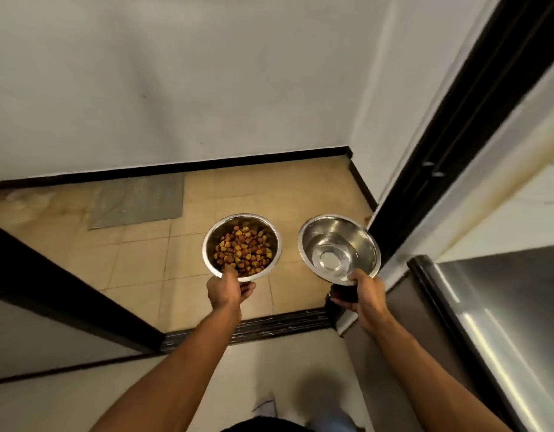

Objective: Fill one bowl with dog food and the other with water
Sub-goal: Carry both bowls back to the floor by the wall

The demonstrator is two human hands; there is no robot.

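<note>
Bowls, two, steel | left hand (pixel 225 291) grips kibble bowl (pixel 242 247) by near rim | right hand (pixel 360 291) grips water bowl (pixel 339 249), apparently filled | both carried above tiled floor (pixel 138 260) | next: likely set down level, water unspilled

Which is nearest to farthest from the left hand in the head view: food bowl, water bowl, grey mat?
1. Food bowl: held at its near rim by the left hand.
2. Water bowl: off to the right, held by the right hand.
3. Grey mat: on the floor ahead and left, by the wall.
</note>
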